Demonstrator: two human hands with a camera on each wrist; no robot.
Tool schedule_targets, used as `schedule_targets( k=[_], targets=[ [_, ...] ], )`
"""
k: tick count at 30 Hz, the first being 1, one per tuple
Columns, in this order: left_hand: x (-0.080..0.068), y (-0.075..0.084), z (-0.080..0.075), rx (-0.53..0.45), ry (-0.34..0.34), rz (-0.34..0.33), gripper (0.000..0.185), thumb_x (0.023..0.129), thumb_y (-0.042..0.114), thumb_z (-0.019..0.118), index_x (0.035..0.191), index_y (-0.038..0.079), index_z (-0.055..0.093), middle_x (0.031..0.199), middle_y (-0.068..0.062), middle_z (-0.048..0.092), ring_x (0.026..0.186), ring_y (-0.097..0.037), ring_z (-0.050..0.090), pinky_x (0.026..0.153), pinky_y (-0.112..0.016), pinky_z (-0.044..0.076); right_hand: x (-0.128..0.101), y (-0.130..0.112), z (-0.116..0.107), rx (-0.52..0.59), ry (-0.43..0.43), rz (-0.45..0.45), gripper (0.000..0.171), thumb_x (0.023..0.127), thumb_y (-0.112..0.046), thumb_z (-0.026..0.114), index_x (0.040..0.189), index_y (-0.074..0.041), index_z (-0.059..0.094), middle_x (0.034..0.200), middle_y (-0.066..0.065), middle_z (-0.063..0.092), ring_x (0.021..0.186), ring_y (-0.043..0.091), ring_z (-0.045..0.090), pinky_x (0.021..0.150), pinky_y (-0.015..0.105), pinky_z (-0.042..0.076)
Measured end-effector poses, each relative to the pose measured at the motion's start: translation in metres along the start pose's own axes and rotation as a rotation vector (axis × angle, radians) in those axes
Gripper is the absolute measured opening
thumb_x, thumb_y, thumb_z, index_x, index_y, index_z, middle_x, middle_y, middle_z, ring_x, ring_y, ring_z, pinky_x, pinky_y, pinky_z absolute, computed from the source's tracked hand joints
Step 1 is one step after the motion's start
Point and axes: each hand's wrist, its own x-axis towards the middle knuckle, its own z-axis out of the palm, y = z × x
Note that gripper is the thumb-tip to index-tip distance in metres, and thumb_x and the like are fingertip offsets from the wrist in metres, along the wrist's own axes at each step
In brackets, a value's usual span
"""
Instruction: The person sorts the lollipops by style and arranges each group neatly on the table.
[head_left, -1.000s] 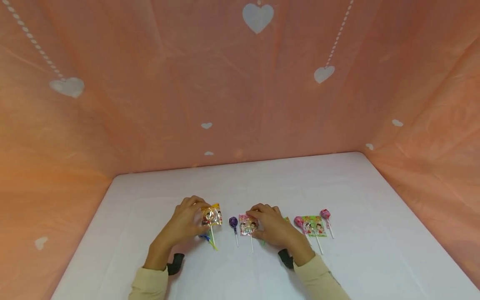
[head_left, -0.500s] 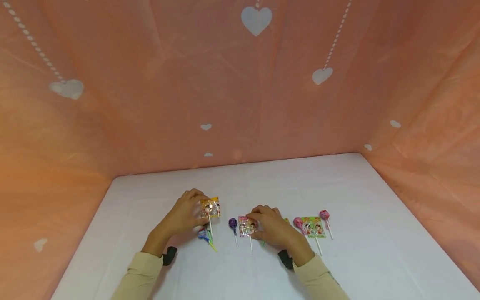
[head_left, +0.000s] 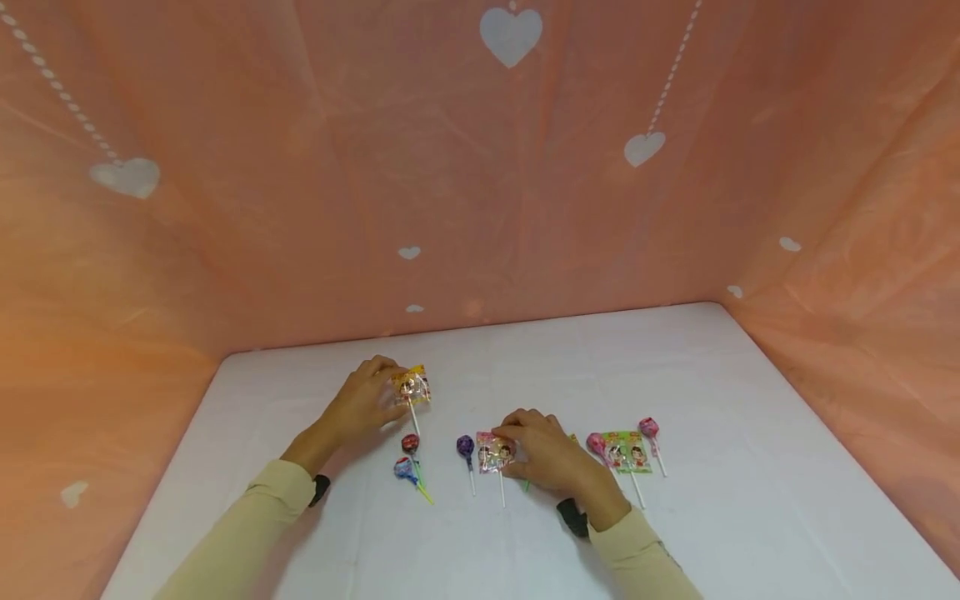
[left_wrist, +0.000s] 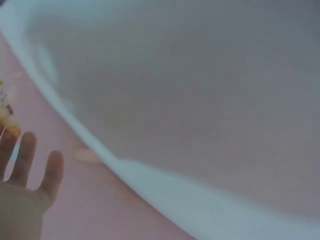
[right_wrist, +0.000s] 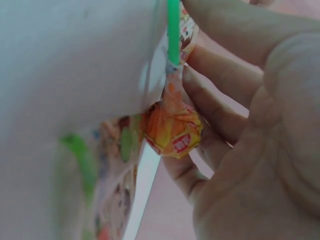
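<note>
My left hand (head_left: 360, 404) holds a flat lollipop in a clear-and-yellow wrapper (head_left: 411, 385) by its left side, the white stick hanging toward me. Just below it on the table lie a red ball lollipop (head_left: 409, 444) and a blue ball lollipop (head_left: 405, 468). My right hand (head_left: 551, 454) pinches the right edge of a pink-wrapped flat lollipop (head_left: 489, 457) between thumb and fingers. A purple ball lollipop (head_left: 466, 447) lies left of that one. Under the right palm, the right wrist view shows an orange ball lollipop (right_wrist: 174, 132) with a green stick, mostly hidden from the head view.
To the right lie a pink ball lollipop (head_left: 597, 444), a green-wrapped flat lollipop (head_left: 628, 446) and a red-pink ball lollipop (head_left: 649, 428). A white-covered table (head_left: 675, 358) bears them all. Orange cloth (head_left: 337, 208) with white hearts hangs around its back and sides.
My left hand has moved the yellow-wrapped lollipop away from me and slightly left, uncovering the red and blue lollipops. My right hand has stayed in place.
</note>
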Motion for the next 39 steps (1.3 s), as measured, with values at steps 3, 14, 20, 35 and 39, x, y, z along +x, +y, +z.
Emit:
schedule_targets(
  k=[3, 14, 20, 35, 39],
  targets=[
    [-0.001, -0.004, 0.003, 0.036, 0.031, 0.013, 0.054, 0.079, 0.021, 0.083, 0.127, 0.005, 0.063, 0.126, -0.012, 0.057, 0.120, -0.034, 0.053, 0.101, -0.055, 0.043, 0.000, 0.000, 0.000, 0.008, 0.002, -0.002, 0.054, 0.086, -0.029, 0.078, 0.135, -0.011, 0.062, 0.134, 0.006, 0.057, 0.127, 0.027, 0.051, 0.110, 0.052, 0.035],
    [-0.002, 0.003, 0.013, 0.100, 0.012, 0.007, 0.053, 0.086, 0.027, 0.076, 0.131, 0.004, 0.060, 0.131, -0.011, 0.055, 0.125, -0.031, 0.051, 0.106, -0.054, 0.039, 0.001, 0.001, 0.000, 0.009, -0.001, 0.003, 0.054, 0.086, -0.028, 0.078, 0.135, -0.011, 0.062, 0.134, 0.007, 0.058, 0.127, 0.028, 0.051, 0.109, 0.052, 0.037],
    [0.004, -0.004, 0.015, 0.101, -0.042, -0.020, 0.053, 0.090, 0.029, 0.073, 0.134, 0.004, 0.058, 0.134, -0.009, 0.053, 0.127, -0.030, 0.049, 0.108, -0.053, 0.038, 0.002, 0.001, 0.002, -0.006, 0.000, -0.008, 0.054, 0.086, -0.028, 0.078, 0.135, -0.011, 0.062, 0.134, 0.006, 0.058, 0.127, 0.028, 0.051, 0.108, 0.051, 0.038],
    [0.014, -0.021, 0.016, -0.132, -0.191, -0.101, 0.056, 0.093, 0.022, 0.069, 0.143, 0.006, 0.050, 0.148, -0.012, 0.046, 0.142, -0.037, 0.036, 0.115, -0.061, 0.026, 0.002, 0.000, -0.002, -0.011, 0.004, 0.002, 0.054, 0.086, -0.028, 0.077, 0.135, -0.011, 0.062, 0.135, 0.007, 0.058, 0.127, 0.029, 0.051, 0.108, 0.051, 0.038],
    [0.010, -0.019, 0.016, -0.209, -0.190, -0.160, 0.058, 0.094, 0.027, 0.069, 0.145, 0.008, 0.049, 0.153, -0.009, 0.042, 0.147, -0.037, 0.029, 0.117, -0.062, 0.021, 0.001, 0.000, -0.001, -0.012, -0.003, 0.001, 0.054, 0.087, -0.030, 0.077, 0.136, -0.012, 0.061, 0.136, 0.006, 0.057, 0.127, 0.027, 0.051, 0.108, 0.050, 0.039]
  ],
)
